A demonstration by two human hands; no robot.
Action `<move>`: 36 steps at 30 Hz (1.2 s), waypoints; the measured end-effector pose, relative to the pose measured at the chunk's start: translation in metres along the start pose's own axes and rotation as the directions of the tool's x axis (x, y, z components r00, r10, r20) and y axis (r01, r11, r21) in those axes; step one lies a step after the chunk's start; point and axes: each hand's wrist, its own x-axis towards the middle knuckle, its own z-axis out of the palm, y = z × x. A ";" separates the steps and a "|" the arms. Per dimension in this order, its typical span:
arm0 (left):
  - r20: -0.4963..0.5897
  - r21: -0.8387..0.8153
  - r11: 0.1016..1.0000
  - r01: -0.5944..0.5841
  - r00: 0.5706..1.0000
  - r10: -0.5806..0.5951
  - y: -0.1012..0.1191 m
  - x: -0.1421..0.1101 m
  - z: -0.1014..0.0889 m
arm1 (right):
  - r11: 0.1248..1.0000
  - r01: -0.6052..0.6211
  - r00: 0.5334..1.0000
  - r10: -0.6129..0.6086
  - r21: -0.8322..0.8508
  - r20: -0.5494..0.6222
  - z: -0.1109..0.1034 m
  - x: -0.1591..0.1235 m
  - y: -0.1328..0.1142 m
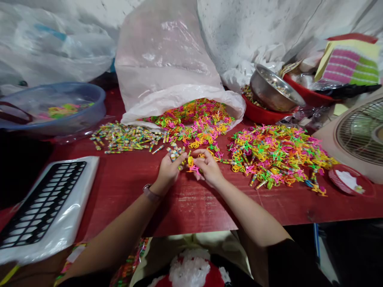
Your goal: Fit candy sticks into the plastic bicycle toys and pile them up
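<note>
My left hand [170,172], with a band on its wrist, is closed around a few short patterned sticks [175,152]. My right hand [210,172] meets it over the table's middle, its fingers pinching small bright plastic pieces [193,162], yellow and pink, with loops. The two hands nearly touch, and the fingers partly hide what they hold. Just beyond my left hand lies a heap of loose patterned sticks [125,137]. A white sack [179,52] behind the hands spills more coloured plastic pieces [194,119]. To the right spreads a pile of sticks with plastic pieces [275,155].
A blue basin [100,97] stands at the back left, and an abacus [44,203] lies on white plastic at the left. At the right are a metal bowl [259,85], a fan [329,137] and a small red basket [336,181]. The red table's [191,217] front edge is close.
</note>
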 end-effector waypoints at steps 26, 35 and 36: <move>0.045 0.274 0.955 -0.116 0.993 0.108 0.015 -0.029 0.009 | 0.997 0.063 0.990 -0.058 0.036 -0.129 -0.005 -0.003 -0.028; 0.083 0.467 0.842 -0.272 0.961 0.264 0.017 -0.031 0.002 | 0.983 -0.066 0.991 0.084 0.173 -0.100 -0.002 -0.004 -0.022; 0.089 0.474 0.835 -0.278 0.959 0.269 0.016 -0.031 0.001 | 0.976 -0.083 0.990 0.104 0.203 -0.092 -0.003 -0.003 -0.021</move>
